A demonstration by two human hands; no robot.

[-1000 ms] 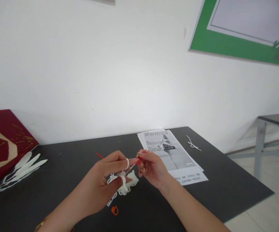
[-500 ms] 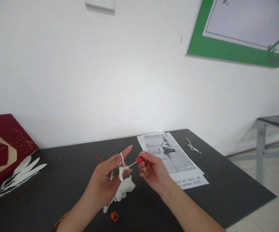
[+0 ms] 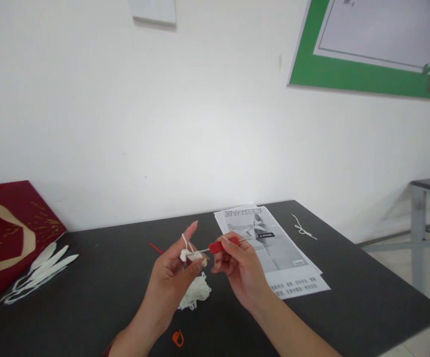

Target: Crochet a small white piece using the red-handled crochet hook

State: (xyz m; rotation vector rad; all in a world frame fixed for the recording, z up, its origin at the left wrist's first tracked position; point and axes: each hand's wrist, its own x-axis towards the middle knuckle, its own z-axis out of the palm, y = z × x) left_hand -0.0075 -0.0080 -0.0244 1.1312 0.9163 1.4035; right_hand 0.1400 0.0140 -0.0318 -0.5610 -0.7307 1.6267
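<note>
My left hand (image 3: 172, 275) is raised over the black table (image 3: 88, 307), thumb and fingers pinched on a small white crocheted piece (image 3: 190, 256), with white yarn looped over the raised index finger. More white yarn (image 3: 196, 292) hangs in a bundle below that hand. My right hand (image 3: 239, 267) grips a red-handled crochet hook (image 3: 218, 245), its metal tip pointing left into the white piece.
Printed instruction sheets (image 3: 274, 248) lie right of my hands. An orange stitch marker (image 3: 177, 338) sits near the front edge. White petal-shaped pieces (image 3: 39, 270) and a dark red bag (image 3: 6, 238) are at the left. A white yarn scrap (image 3: 304, 229) lies far right.
The left hand's fingers closed from a loose spread into a pinch on the white piece. The hook rose slightly and turned more level, its tip now at the piece. The view shifted a little.
</note>
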